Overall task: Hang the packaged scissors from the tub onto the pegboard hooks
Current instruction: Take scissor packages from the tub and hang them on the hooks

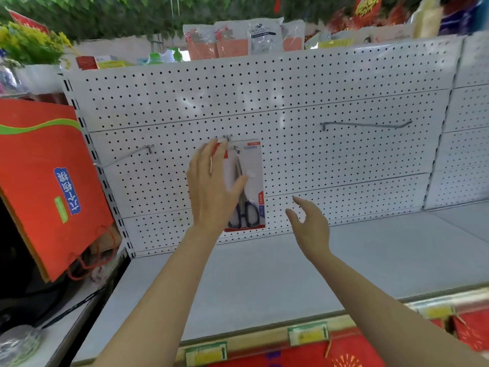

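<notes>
Head view, looking at the white perforated metal pegboard [291,102] that fills the middle of the frame, and right at centre is the packaged scissors [250,186]: a tall white card with red edging, the word SCISSORS printed at its top, steel blades pointing up and dark blue handles at the bottom. Its top edge sits up at the short metal hook [228,137] in the board, just above centre. The left hand [211,186] is on it, fingers stretched long and flat over the left half of the card, thumb laid across the blades, fingertips up by the hook. Whether the card's hole is over the hook, I cannot tell; the fingers cover that spot.

The right hand [309,226] hangs free, right of centre and lower, fingers loosely spread and curled, nothing in it, clear of the card.

More hardware on the board: a long grey wire hook [366,125] bare at upper right, and a thin silver hook [124,156] jutting out at centre left. Below runs the pale grey shelf [264,282], and a red paper gift bag with a green wavy stripe [45,181] leans at the left edge.
</notes>
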Tool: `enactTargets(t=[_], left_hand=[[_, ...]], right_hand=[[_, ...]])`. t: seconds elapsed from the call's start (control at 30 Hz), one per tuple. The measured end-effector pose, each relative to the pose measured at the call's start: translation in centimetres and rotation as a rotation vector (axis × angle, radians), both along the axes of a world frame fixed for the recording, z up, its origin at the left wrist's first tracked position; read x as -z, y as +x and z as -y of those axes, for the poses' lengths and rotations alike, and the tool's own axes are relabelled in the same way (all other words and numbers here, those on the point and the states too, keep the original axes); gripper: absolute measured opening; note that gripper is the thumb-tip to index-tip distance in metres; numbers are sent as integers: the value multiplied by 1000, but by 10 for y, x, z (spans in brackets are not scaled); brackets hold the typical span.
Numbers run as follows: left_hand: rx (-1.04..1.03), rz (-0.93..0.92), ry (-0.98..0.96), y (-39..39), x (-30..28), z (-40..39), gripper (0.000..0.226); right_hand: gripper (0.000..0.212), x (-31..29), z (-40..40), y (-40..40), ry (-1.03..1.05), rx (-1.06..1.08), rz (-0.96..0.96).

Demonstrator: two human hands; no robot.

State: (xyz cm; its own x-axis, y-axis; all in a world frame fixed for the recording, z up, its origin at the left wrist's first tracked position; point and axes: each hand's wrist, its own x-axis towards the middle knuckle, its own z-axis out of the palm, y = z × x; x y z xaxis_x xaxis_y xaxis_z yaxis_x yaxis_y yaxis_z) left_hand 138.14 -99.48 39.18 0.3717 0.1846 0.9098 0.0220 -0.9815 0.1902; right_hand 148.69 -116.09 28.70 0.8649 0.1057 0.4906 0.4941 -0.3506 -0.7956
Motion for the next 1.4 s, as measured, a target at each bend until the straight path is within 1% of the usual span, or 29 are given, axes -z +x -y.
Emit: enactTargets(t=[0.07,0.1,0.2,0.3,0.37,0.47,0.57,0.73,0.8,0.9,1.03,1.17,1.3,1.4], left_hand=[[88,91,160,-4,15,26,62],[146,79,224,-4,23,39,60],[284,-62,326,10,46,76,56],[369,-224,316,32,70,112,56],[419,-324,299,47,84,142,58],[517,-441,314,67,107,195,62],[642,-516,330,80,131,253,63],[808,-559,399,95,173,351,60],[850,-587,420,99,187,389,62],[876,-638,445,103,212,445,59],[977,-719,478,112,252,521,60],[1008,-824,539,122,296,592,62],[1041,-956,556,125,346,642,62],[1058,-1049,582,126,388,669,60]], right_hand=[[41,-3,25,-1,-140,63,121],[42,-3,38,0,-198,95,172],[44,-1,81,-2,-318,222,271],[40,8,126,-5,-374,363,412],[40,18,160,-9,-443,460,442],[42,41,215,-17,-550,571,355],[42,66,274,-29,-618,645,243],[32,106,368,-56,-676,817,130],[33,123,406,-66,-712,867,75],[34,151,468,-83,-760,925,12],[34,184,546,-104,-764,1019,-106],[34,223,611,-122,-767,1087,-233],[34,264,650,-135,-736,1121,-341],[42,294,666,-137,-723,1112,-408]])
